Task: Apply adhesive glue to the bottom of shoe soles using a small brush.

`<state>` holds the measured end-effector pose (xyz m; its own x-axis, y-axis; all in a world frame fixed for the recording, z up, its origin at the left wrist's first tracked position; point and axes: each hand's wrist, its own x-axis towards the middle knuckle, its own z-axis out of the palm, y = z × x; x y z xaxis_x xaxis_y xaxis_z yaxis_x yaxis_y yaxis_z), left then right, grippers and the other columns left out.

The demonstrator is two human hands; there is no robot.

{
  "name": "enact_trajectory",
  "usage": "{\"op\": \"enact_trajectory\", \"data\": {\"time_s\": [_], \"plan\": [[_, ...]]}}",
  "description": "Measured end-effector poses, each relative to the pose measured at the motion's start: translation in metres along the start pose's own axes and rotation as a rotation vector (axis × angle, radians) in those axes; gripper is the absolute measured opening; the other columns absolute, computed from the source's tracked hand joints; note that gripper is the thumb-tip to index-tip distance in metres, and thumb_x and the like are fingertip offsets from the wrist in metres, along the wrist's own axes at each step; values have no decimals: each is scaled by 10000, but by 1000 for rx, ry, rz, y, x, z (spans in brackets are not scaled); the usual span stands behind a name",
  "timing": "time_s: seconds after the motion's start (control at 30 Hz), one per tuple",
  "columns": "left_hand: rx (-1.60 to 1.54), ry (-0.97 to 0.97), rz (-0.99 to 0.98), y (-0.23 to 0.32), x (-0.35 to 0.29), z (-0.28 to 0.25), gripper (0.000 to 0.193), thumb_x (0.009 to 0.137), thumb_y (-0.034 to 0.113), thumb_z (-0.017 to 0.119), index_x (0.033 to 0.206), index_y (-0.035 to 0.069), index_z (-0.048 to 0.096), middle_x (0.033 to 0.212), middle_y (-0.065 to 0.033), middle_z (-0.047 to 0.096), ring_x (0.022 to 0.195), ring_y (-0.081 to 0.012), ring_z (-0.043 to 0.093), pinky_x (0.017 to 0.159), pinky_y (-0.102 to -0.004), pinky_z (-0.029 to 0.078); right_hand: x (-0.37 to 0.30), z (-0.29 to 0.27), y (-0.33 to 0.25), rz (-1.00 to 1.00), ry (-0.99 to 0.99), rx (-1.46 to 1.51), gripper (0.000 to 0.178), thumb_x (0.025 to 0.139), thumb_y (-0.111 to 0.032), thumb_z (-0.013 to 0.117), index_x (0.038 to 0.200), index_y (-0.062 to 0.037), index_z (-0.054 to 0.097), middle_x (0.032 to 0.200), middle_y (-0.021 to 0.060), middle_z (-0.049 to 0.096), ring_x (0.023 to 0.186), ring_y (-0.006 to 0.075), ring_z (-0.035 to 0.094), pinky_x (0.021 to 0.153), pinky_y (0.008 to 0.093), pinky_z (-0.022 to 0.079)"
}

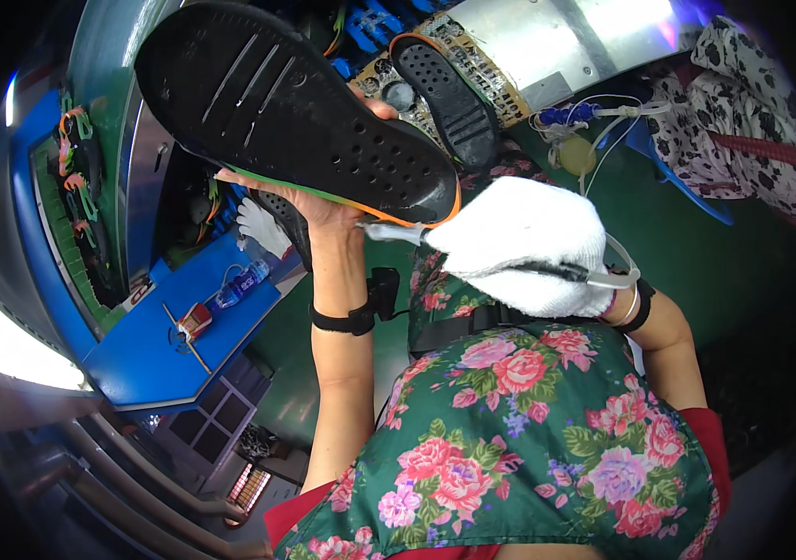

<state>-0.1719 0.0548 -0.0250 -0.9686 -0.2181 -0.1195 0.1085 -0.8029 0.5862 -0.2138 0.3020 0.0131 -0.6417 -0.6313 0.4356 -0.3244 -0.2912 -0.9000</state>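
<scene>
A large black shoe sole (286, 121) with rows of round holes, slots and an orange-green rim is tilted up before me. My left hand (323, 201) grips it from beneath, fingers closed around its sides. Inside a white knitted glove, my right hand (528, 238) is closed on a slim tool (393, 231) with a pale, brush-like tip. That tip is close to the sole's orange rim, near my left wrist; whether it touches I cannot tell. A thin grey tube (617, 271) loops out beside the glove.
Another black sole (444, 98) lies on a worn, perforated surface ahead. On the left, a blue shelf (150, 345) bears a plastic bottle (244, 285) and a small red-and-white item. A white glove (262, 229) lies near it. Floral cloth (734, 103) and thin tubing (603, 112) are at right.
</scene>
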Motion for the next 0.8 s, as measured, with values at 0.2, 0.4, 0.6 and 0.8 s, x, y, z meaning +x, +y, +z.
{"op": "enact_trajectory", "data": {"time_s": [0.2,0.4,0.6,0.8], "plan": [[68,77,-12,8,-7,-7,1348,570,1071,439,1381,-1,544,1120,-218,661,1047,-362,625,940,-507,547,-4,2,3,271,165,130,121,784,39,785,889,-20,778,992,158,784,884,270,750,786,365,579],[22,-152,-58,8,-9,-14,1312,618,1026,530,1361,-55,544,1154,-226,642,1152,-346,567,1043,-491,495,-7,-3,5,-16,-1,-78,187,810,25,771,987,-34,787,1011,119,785,850,234,744,751,351,597],[10,-298,-43,2,-5,-4,1200,731,953,555,1356,-71,543,1196,-178,622,1069,-303,611,976,-468,501,-10,-1,10,134,-32,410,159,781,-12,805,932,-63,797,963,98,791,854,227,752,732,343,585],[28,-309,-135,6,-5,-3,1204,738,958,537,1364,-70,532,1181,-184,617,1055,-317,636,943,-472,524,-19,4,16,-145,-211,-20,275,769,-47,782,1037,-112,788,1056,72,782,877,259,735,748,357,588]]}}
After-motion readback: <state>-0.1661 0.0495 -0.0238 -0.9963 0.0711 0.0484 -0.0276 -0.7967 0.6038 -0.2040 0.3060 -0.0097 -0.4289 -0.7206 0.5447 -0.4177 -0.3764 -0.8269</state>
